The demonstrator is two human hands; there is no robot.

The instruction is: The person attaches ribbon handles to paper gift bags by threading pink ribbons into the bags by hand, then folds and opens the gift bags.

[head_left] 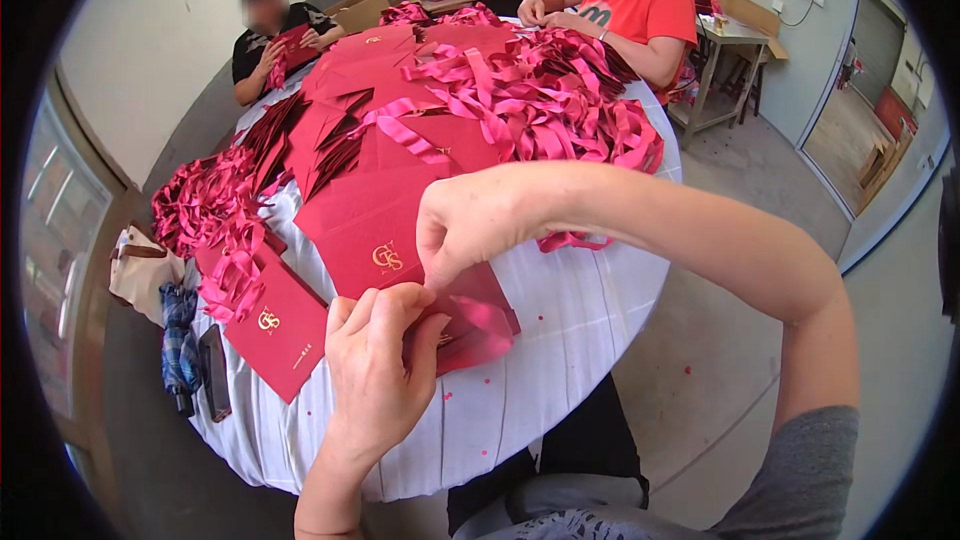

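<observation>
Close to the table's near edge, my left hand [385,355] is closed on a dark red paper bag [485,295] with a pink ribbon [485,325] trailing over it, smeared by motion. From above, my right hand [470,220] reaches down with bent wrist, its fingertips pinched together and meeting the left fingers. What lies inside that pinch is hidden, though the ribbon runs close by. Under and beyond my hands lies another flat red bag [350,220] with a gold emblem. A further red bag [280,325] rests left of my left hand, a ribbon bunched at its top.
Piles of red bags [365,75] and tangled pink ribbons [560,90] cover the round table with its white cloth [560,340]. A phone [214,372], folded umbrella [181,340] and pale bag [145,270] are at left. Two people sit across, one in a red shirt [640,15].
</observation>
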